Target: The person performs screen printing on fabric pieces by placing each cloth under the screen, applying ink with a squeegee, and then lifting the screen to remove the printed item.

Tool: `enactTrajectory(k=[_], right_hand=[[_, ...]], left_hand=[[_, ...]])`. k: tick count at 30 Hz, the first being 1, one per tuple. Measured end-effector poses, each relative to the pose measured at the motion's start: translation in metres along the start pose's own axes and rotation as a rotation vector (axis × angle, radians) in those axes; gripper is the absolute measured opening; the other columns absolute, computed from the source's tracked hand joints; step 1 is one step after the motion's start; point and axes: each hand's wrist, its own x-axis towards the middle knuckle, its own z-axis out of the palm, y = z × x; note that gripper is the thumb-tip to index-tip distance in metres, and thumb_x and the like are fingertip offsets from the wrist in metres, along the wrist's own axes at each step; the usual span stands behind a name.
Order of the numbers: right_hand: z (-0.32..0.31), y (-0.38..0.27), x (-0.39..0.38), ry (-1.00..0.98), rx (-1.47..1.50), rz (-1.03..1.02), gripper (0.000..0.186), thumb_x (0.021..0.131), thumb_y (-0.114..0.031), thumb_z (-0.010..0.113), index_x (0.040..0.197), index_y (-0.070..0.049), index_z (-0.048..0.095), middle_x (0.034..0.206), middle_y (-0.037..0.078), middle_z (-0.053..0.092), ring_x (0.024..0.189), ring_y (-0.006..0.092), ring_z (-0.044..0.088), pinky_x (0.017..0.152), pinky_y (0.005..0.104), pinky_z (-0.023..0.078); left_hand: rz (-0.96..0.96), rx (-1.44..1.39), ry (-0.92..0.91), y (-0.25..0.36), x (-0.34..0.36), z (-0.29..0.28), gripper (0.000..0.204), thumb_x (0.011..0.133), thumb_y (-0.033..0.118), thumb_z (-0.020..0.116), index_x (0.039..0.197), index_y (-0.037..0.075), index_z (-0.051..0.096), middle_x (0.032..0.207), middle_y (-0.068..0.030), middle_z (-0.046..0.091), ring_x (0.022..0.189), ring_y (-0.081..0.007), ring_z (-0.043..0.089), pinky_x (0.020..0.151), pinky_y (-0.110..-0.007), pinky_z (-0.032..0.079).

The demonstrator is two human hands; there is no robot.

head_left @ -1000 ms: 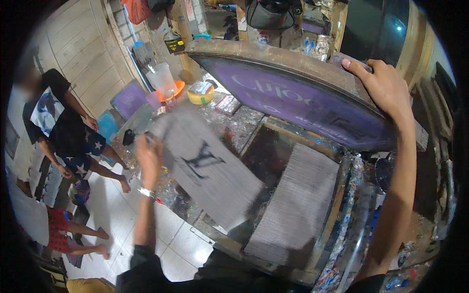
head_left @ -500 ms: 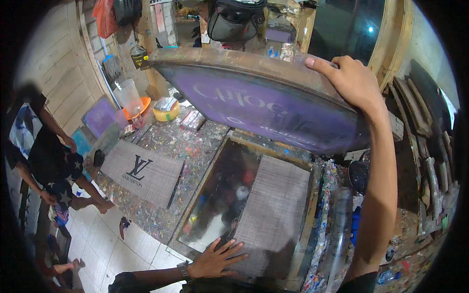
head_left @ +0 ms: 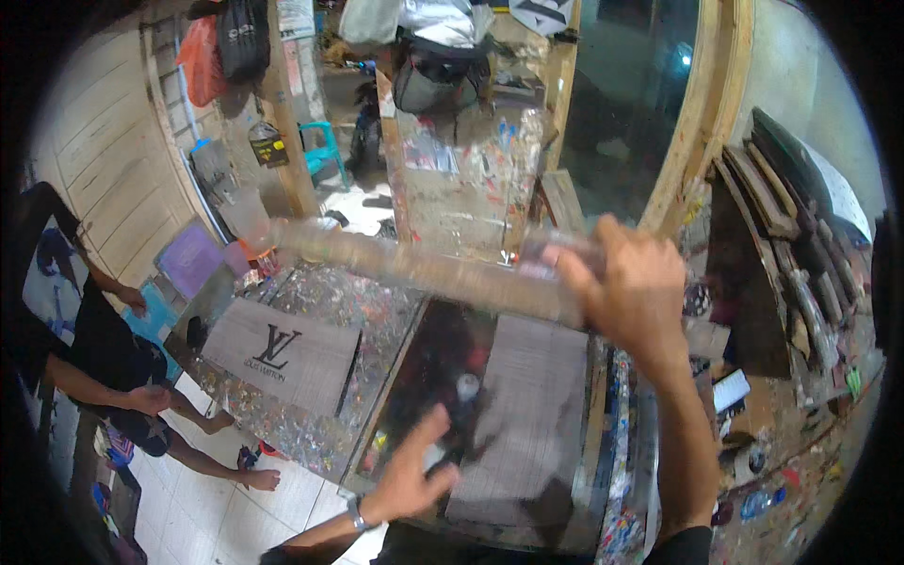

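Note:
My right hand (head_left: pixel 626 282) grips the near edge of a hinged screen-printing frame (head_left: pixel 424 269), blurred by motion and tilted up so mostly its wooden edge shows. Below it, a plain grey woven panel (head_left: pixel 532 414) lies on the right part of a dark glass-topped bed (head_left: pixel 428 353). My left hand (head_left: pixel 410 476), with a watch at the wrist, hovers beside the panel's lower left edge, fingers spread and holding nothing. On the paint-specked table (head_left: pixel 311 443) to the left rests a second grey panel (head_left: pixel 287 353) with a dark printed emblem.
A person (head_left: pixel 89 311) in dark clothes sits at the left, bare feet on the white tiles. Wooden boards (head_left: pixel 791 245) lean at the right wall. A purple screen (head_left: pixel 191 257) stands at the table's far left. Bags (head_left: pixel 443 80) hang at the back.
The frame has swung lower and toward me, hiding its purple mesh, with my right hand going along. My left hand has lifted off the plain panel and shifted left.

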Motion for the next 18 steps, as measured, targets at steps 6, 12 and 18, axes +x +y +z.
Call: enactTrajectory(k=[6, 12, 18], right_hand=[[-0.001, -0.049, -0.180, -0.530, 0.087, -0.003, 0.036, 0.083, -0.043, 0.073, 0.083, -0.010, 0.058, 0.075, 0.010, 0.065, 0.074, 0.0294, 0.067, 0.087, 0.0477, 0.046], [0.030, -0.045, -0.252, -0.901, 0.334, 0.054, 0.027, 0.085, -0.036, 0.070, 0.094, -0.013, 0.059, 0.073, 0.009, 0.067, 0.070, 0.0291, 0.069, 0.069, 0.0434, 0.053], [0.091, 0.002, -0.277, -0.534, 0.179, -0.263, 0.025, 0.083, -0.030, 0.068, 0.103, -0.016, 0.059, 0.087, 0.008, 0.066, 0.088, 0.0242, 0.068, 0.098, 0.0531, 0.044]], left_hand=[[-0.602, -0.961, 0.446, -0.002, -0.010, 0.019, 0.063, 0.101, 0.022, 0.058, 0.147, 0.001, 0.019, 0.124, -0.0176, 0.055, 0.097, -0.0305, 0.069, 0.081, -0.043, 0.060], [-0.777, -0.931, 0.394, -0.062, -0.063, 0.037, 0.048, 0.100, 0.018, 0.060, 0.135, -0.001, 0.035, 0.122, -0.0170, 0.052, 0.098, -0.0265, 0.065, 0.082, -0.042, 0.061], [-0.738, -0.816, 0.348, -0.069, -0.069, 0.047, 0.046, 0.102, 0.020, 0.056, 0.134, -0.004, 0.035, 0.122, -0.0185, 0.055, 0.102, -0.0277, 0.066, 0.082, -0.041, 0.062]])
